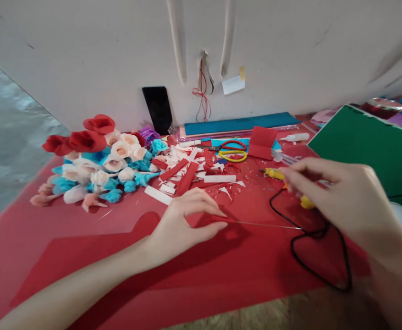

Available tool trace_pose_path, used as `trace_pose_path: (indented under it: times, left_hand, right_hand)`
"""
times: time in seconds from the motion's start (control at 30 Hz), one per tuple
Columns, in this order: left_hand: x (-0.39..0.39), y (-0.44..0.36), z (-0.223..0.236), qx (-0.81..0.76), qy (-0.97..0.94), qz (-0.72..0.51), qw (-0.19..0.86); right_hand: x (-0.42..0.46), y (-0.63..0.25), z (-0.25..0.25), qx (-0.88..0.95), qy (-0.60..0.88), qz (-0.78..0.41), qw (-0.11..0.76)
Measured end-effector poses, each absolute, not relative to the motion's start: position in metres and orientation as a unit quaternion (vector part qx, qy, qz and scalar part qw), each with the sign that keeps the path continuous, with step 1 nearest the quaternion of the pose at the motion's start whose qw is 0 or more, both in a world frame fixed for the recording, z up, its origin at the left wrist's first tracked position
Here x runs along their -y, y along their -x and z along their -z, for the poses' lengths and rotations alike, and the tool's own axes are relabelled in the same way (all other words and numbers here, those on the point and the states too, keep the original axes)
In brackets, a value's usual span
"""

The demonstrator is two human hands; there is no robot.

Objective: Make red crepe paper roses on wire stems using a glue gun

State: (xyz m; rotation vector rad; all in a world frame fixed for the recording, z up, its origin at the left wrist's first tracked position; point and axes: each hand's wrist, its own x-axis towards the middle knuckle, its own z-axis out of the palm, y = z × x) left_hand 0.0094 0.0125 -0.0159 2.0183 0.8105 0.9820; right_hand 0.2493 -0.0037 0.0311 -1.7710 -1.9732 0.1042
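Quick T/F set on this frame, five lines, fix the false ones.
1. The left hand pinches a red piece with a thin stem reaching out from it. True.
2. The right hand is empty. False: it holds a yellow tool.
3. The scissors have one red and one yellow handle. True.
4. The black phone lies flat. False: the black phone leans against the wall.
5. Flowers are heaped left of the scissors. True.
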Motion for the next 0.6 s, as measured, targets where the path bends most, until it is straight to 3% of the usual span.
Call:
trace_pose_path:
  times: [0.2, 0.33, 0.47, 0.6]
  left_hand:
    - [-0.011, -0.017, 0.04, -0.321, -0.78, -0.364, 0.394]
    - [-0.009, -0.02, 0.053, -0.326, -0.773, -0.342, 0.423]
    - [-0.007, -0.017, 0.057, -0.336, -0.765, -0.334, 0.435]
    - [-0.004, -0.009, 0.062, -0.364, -0.753, -0.331, 0.437]
  right_hand:
    - [-0.02, -0.319, 0.02, 0.62, 0.781, -0.038, 0.063]
    - [-0.026, -0.345, 0.055, 0.589, 0.802, -0.094, 0.001]
    - [-0.027, -0.352, 0.066, 0.604, 0.785, -0.135, 0.005]
    - [-0.029, -0.357, 0.072, 0.595, 0.789, -0.129, 0.081]
